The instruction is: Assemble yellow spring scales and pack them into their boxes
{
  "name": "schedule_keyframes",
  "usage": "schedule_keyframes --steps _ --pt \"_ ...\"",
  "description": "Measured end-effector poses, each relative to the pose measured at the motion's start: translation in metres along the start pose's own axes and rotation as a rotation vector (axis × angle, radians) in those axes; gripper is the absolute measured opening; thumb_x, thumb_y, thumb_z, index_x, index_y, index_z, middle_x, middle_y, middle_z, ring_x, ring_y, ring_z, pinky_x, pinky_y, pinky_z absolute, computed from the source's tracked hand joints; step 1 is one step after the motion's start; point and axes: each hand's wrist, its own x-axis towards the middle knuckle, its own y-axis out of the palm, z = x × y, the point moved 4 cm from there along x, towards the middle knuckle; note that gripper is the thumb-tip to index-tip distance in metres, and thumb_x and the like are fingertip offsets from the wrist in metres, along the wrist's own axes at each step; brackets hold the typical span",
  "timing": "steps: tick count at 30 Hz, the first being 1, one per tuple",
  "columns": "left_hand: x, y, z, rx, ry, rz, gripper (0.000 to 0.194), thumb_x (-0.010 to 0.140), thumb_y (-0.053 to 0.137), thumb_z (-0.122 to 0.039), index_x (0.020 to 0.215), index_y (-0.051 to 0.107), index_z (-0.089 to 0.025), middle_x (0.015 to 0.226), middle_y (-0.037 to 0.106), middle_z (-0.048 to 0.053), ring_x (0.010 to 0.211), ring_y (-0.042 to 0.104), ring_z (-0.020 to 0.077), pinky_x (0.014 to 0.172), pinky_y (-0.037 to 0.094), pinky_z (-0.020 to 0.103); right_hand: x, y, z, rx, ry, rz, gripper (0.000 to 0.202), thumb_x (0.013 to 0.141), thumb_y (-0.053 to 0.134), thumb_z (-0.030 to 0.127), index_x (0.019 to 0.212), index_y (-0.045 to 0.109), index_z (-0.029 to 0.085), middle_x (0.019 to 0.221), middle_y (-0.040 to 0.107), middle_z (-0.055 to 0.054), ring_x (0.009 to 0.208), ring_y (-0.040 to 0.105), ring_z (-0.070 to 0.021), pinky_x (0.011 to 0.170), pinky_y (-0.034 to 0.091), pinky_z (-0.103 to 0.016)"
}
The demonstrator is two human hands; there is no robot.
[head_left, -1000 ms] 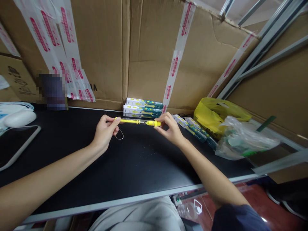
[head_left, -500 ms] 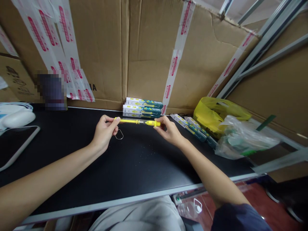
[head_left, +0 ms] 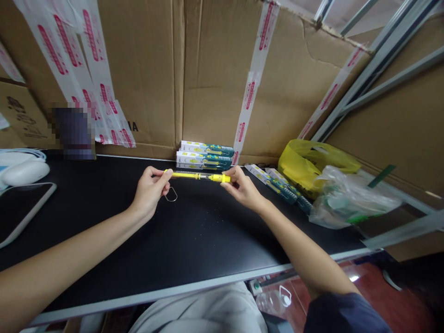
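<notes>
A slim yellow tool (head_left: 189,175) with a clear and dark middle section is held level above the black tabletop, between both hands. My left hand (head_left: 152,187) pinches its left end between thumb and fingers. A thin wire loop (head_left: 171,194) hangs below those fingertips. Around the thicker yellow right end, my right hand (head_left: 240,186) has its thumb and fingers closed. Just behind the tool, small white and green boxes (head_left: 204,161) are stacked against the cardboard.
More boxes (head_left: 272,182) lie at the right, beside a yellow bag (head_left: 312,162) and a clear plastic bag (head_left: 347,199). On the left are a phone (head_left: 24,212) and a white rounded object (head_left: 26,172). Cardboard (head_left: 215,69) stands behind the table.
Both hands keep their hold on the yellow tool, almost unmoved. The view has shifted very slightly, and the dark shape at the lower right has moved.
</notes>
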Motion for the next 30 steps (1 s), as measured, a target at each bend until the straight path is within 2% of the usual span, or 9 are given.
schedule_keyframes --steps 5,9,13,16,18,21,25,30 --pt "0.002 -0.001 0.003 0.007 0.008 0.001 0.04 0.066 0.077 -0.036 0.077 0.042 -0.02 0.05 0.052 -0.008 0.044 0.045 0.0052 0.04 0.033 0.013 0.0 0.0 -0.002 0.001 -0.006 -0.002 0.021 0.091 0.055 0.032 0.105 0.045 0.02 0.065 0.042 0.007 0.053 0.042 -0.0079 0.053 0.037 -0.022" --pt "0.004 -0.002 0.006 0.016 0.004 0.004 0.042 0.065 0.078 -0.039 0.08 0.044 -0.02 0.054 0.054 -0.007 0.045 0.046 0.0054 0.041 0.034 0.014 0.0 0.002 -0.009 0.012 0.031 0.028 0.023 0.091 0.055 0.034 0.107 0.045 0.02 0.069 0.05 0.005 0.056 0.049 -0.0093 0.056 0.041 -0.023" --pt "0.009 -0.002 0.004 0.049 0.022 0.054 0.042 0.066 0.078 -0.041 0.092 0.056 -0.018 0.063 0.059 -0.005 0.05 0.049 0.0051 0.048 0.039 0.016 0.0 0.003 -0.015 0.087 0.083 0.057 0.023 0.092 0.055 0.035 0.107 0.045 0.021 0.075 0.058 0.002 0.064 0.059 -0.0121 0.065 0.048 -0.028" --pt "0.012 0.0 -0.002 0.15 0.054 0.14 0.041 0.069 0.075 -0.043 0.097 0.066 -0.015 0.071 0.063 -0.002 0.055 0.051 0.0044 0.055 0.042 0.017 0.001 0.003 -0.019 0.165 0.121 0.019 0.023 0.09 0.057 0.035 0.104 0.046 0.021 0.085 0.062 -0.002 0.075 0.063 -0.0137 0.069 0.051 -0.029" --pt "0.012 0.003 -0.005 0.232 0.047 0.229 0.04 0.071 0.074 -0.042 0.097 0.07 -0.013 0.077 0.067 0.001 0.055 0.051 0.0045 0.056 0.043 0.017 0.002 0.002 -0.022 0.26 0.172 -0.029 0.025 0.09 0.057 0.037 0.105 0.046 0.021 0.089 0.061 -0.003 0.075 0.063 -0.0129 0.066 0.053 -0.027" --pt "0.006 0.011 -0.002 0.337 -0.038 0.409 0.039 0.071 0.075 -0.04 0.098 0.071 -0.012 0.079 0.071 0.004 0.055 0.054 0.0068 0.056 0.045 0.02 0.004 0.003 -0.026 0.444 0.227 -0.085 0.029 0.09 0.056 0.041 0.107 0.045 0.022 0.087 0.059 -0.001 0.068 0.059 -0.0103 0.061 0.054 -0.025" --pt "-0.008 0.021 0.008 0.379 -0.184 0.603 0.043 0.071 0.075 -0.04 0.103 0.069 -0.011 0.077 0.071 0.004 0.054 0.06 0.0097 0.057 0.049 0.024 0.006 0.008 -0.025 0.586 0.231 -0.092 0.032 0.09 0.056 0.043 0.111 0.045 0.022 0.081 0.056 0.001 0.065 0.058 -0.0098 0.058 0.056 -0.024" --pt "-0.022 0.026 0.014 0.33 -0.308 0.682 0.049 0.075 0.071 -0.043 0.112 0.063 -0.012 0.067 0.067 0.001 0.05 0.061 0.0094 0.05 0.048 0.02 0.009 0.025 -0.017 0.699 0.247 -0.041 0.035 0.089 0.058 0.042 0.115 0.048 0.022 0.082 0.055 0.002 0.063 0.06 -0.0092 0.055 0.056 -0.023"
